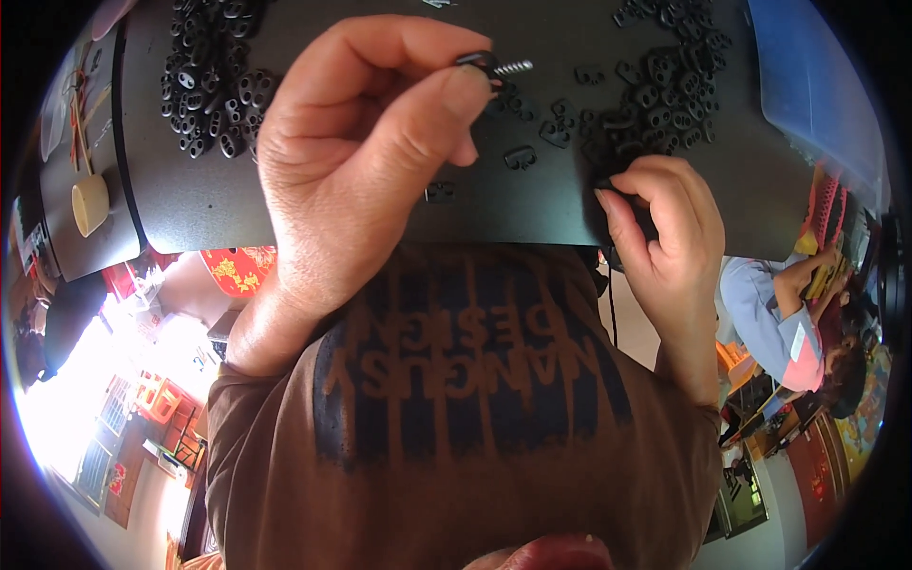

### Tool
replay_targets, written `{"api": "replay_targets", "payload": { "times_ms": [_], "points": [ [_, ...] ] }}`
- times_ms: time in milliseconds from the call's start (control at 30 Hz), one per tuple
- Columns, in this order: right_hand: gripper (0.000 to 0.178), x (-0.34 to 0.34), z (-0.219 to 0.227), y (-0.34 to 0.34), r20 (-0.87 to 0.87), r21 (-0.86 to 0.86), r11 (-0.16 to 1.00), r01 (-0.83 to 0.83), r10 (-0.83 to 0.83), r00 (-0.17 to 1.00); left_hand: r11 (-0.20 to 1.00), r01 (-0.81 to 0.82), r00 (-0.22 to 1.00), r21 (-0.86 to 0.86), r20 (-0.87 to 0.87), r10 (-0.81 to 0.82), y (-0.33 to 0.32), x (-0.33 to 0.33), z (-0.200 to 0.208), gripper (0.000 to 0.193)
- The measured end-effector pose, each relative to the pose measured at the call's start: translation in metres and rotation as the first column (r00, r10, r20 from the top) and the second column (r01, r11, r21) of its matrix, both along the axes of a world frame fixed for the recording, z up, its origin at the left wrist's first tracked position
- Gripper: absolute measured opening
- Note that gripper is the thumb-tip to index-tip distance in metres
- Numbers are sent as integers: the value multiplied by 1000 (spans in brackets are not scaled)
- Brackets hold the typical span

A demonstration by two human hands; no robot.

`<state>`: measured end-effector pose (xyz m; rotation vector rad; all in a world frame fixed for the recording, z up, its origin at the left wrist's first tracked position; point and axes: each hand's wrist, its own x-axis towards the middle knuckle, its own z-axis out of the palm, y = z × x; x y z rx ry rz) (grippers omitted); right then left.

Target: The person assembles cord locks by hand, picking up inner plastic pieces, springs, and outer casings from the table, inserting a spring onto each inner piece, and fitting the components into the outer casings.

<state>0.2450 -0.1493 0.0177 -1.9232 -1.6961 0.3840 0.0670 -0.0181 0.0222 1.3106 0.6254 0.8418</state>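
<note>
Raised over the table, my left hand (370,142) pinches a small black plastic cord lock part (478,63) between thumb and forefinger. A short metal coil spring (514,67) sticks out of that part toward the right. Lower and to the right, my right hand (670,214) has its thumb and forefinger closed at the near edge of a pile of black two-holed cord lock pieces (665,95). A small black plastic piece (604,182) shows at those fingertips, its shape mostly hidden. Several loose cord lock pieces (521,158) lie between the hands.
Another heap of black cord lock pieces (195,85) lies at the left of the dark table (199,204). A blue plastic bin (822,81) stands at the right edge. To the far left rests a cream scoop (90,204). Another person (784,313) sits at the right.
</note>
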Motion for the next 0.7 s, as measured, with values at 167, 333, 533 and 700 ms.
{"api": "replay_targets", "payload": {
  "times_ms": [167,333,533,700],
  "points": [
    [20,-12,13,5,-609,-9,978,207,-169,775,990,-6,999,-144,41,12,0,1,0,15],
    [24,-25,25,40,-997,-61,977,206,-68,25,958,116,982,-264,176,-70,-4,7,13,15],
    [24,-43,32,69,-980,-31,995,96,-12,-197,951,95,966,-294,258,-17,1,-1,19,14],
    [24,-51,35,75,-989,-48,995,87,-35,-142,956,69,969,-286,249,4,6,-7,19,15]
  ]
}}
